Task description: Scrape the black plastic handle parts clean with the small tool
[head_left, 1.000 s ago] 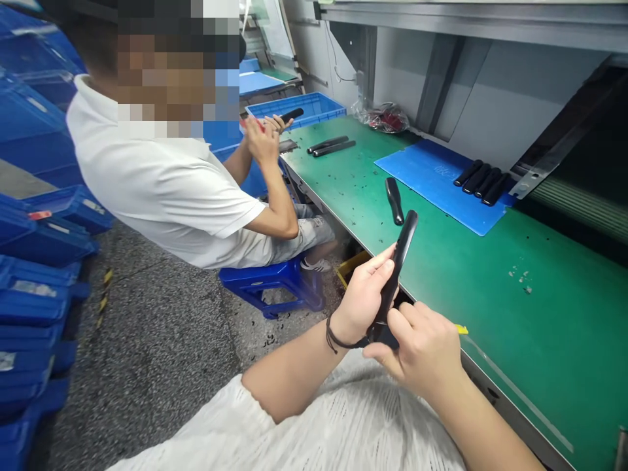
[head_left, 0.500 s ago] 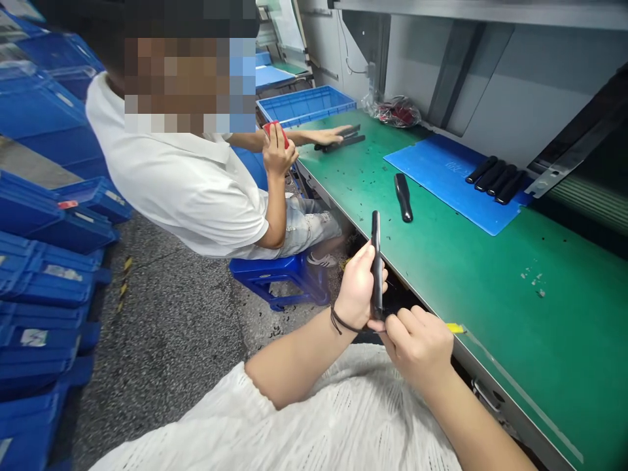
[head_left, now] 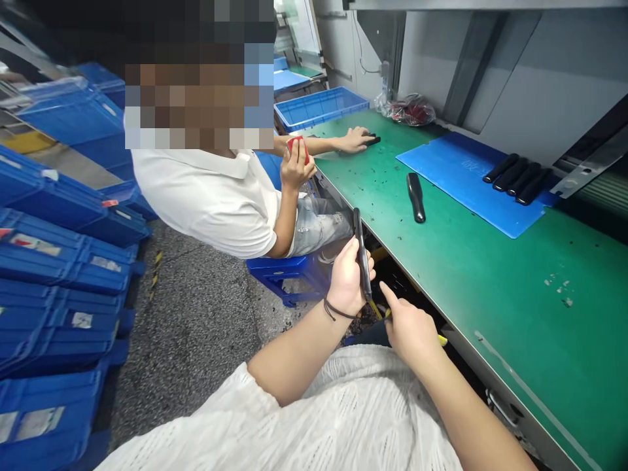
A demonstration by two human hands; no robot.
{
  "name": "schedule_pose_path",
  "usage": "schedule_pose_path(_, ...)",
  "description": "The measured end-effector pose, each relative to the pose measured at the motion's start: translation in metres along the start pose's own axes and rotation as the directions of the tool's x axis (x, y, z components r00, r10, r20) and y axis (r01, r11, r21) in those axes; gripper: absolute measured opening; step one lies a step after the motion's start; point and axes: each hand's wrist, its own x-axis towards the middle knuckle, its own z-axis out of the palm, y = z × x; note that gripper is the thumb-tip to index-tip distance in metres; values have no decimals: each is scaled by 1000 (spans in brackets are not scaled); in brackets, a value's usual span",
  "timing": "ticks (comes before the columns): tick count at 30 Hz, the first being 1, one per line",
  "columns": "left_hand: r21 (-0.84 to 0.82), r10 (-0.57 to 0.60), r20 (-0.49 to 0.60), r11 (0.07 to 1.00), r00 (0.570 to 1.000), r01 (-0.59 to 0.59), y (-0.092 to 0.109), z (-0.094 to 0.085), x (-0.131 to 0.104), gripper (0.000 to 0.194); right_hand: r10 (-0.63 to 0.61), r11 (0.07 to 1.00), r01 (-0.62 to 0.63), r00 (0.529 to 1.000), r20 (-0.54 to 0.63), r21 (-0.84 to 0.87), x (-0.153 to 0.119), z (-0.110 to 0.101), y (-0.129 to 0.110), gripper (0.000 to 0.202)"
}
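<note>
My left hand [head_left: 347,278] is closed around a glossy black plastic handle [head_left: 362,252], which stands nearly upright just off the table's front edge. To its right, my right hand [head_left: 415,327] has its index finger stretched toward the handle's lower end, apart from it. The other fingers are curled around a slim yellow-handled tool [head_left: 442,340]; only bits of yellow show beyond the fist, and its working end cannot be made out. Another black handle [head_left: 416,197] lies on the green table [head_left: 471,275]. Several similar black handles [head_left: 517,178] rest in a row on a blue sheet [head_left: 471,176].
A co-worker in a white shirt [head_left: 210,203] sits on a blue stool [head_left: 279,268] at left, holding a red piece [head_left: 298,149]. Blue crates [head_left: 53,314] are stacked at far left. A blue bin [head_left: 324,108] and a plastic bag [head_left: 407,108] are at the back. Dark scraps dot the table.
My right hand has come away from the handle's lower end, its index finger now extended. My left hand has shifted slightly left with the handle. The view has turned a little leftward.
</note>
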Motion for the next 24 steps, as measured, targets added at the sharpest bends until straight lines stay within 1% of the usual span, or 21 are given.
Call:
schedule_pose_path(1, 2, 20, -5, 1000, 1000, -20, -1, 0, -1, 22, 11, 998, -11, 1000, 1, 70, 0, -4, -4, 44)
schedule_pose_path(2, 4, 48, -6, 999, 999, -48, -2, 0, -3, 19, 27, 984, -24, 1000, -14, 177, 0, -8, -8, 54)
schedule_pose_path(3, 3, 79, -2, 997, 997, -79, -3, 1, -5, 17, 43, 949, -28, 998, -39, 313, -1, -14, -12, 57)
schedule_pose_path(5, 0, 120, 15, 993, 993, -120, -8, 3, -10, 14, 52, 819, 9, 995, -90, 574, -1, -24, -19, 45)
schedule_pose_path(6, 2, 122, 25, 993, 992, -122, -11, 4, -12, 14, 38, 753, 51, 992, -120, 657, -2, -29, -23, 35)
schedule_pose_path(7, 13, 113, 38, 993, 993, -114, -15, 5, -14, 15, 21, 700, 96, 988, -155, 708, -2, -32, -25, 24)
schedule_pose_path(9, 93, 81, 69, 992, 994, -87, -21, 2, -14, 22, 17, 653, 176, 969, -246, 736, -3, -37, -29, 6)
schedule_pose_path(10, 175, 81, 72, 980, 994, -93, -22, -1, -14, 28, 32, 653, 207, 954, -299, 729, -5, -39, -29, 7)
schedule_pose_path(11, 278, 125, 63, 951, 990, -138, -22, -5, -13, 36, 49, 659, 230, 937, -346, 717, -6, -41, -29, 11)
schedule_pose_path(12, 395, 225, 57, 890, 973, -229, -20, -10, -13, 46, 64, 667, 241, 924, -376, 705, -8, -44, -29, 12)
schedule_pose_path(13, 503, 368, 76, 789, 927, -354, -16, -16, -14, 55, 75, 672, 243, 917, -391, 699, -11, -48, -28, 12)
schedule_pose_path(14, 578, 516, 144, 649, 845, -495, -12, -21, -15, 62, 73, 669, 247, 917, -392, 702, -13, -52, -28, 12)
schedule_pose_path(15, 605, 614, 267, 493, 743, -625, -7, -26, -18, 63, 58, 657, 254, 922, -384, 710, -16, -57, -28, 11)
schedule_pose_path(16, 583, 628, 425, 361, 652, -728, -1, -31, -22, 56, 34, 639, 264, 928, -370, 722, -19, -61, -28, 10)
schedule_pose_path(17, 529, 557, 587, 285, 587, -799, 4, -33, -26, 45, 7, 623, 272, 935, -353, 733, -22, -66, -28, 9)
schedule_pose_path(18, 477, 432, 717, 268, 546, -837, 7, -35, -30, 34, -17, 614, 271, 943, -332, 741, -25, -70, -28, 8)
schedule_pose_path(19, 448, 296, 799, 288, 524, -846, 10, -34, -33, 30, -27, 620, 256, 951, -307, 742, -28, -74, -26, 8)
schedule_pose_path(20, 448, 187, 834, 319, 519, -835, 11, -33, -34, 34, -25, 642, 227, 961, -276, 733, -31, -78, -24, 13)
schedule_pose_path(21, 465, 124, 838, 345, 531, -815, 11, -32, -35, 40, -22, 677, 196, 969, -246, 710, -34, -82, -21, 19)
schedule_pose_path(23, 488, 103, 825, 367, 556, -792, 9, -28, -34, 45, -76, 766, 185, 977, -200, 616, -39, -91, -12, 20)
schedule_pose_path(24, 487, 104, 826, 365, 555, -793, 7, -27, -33, 45, -131, 809, 216, 973, -190, 547, -40, -96, -8, 17)
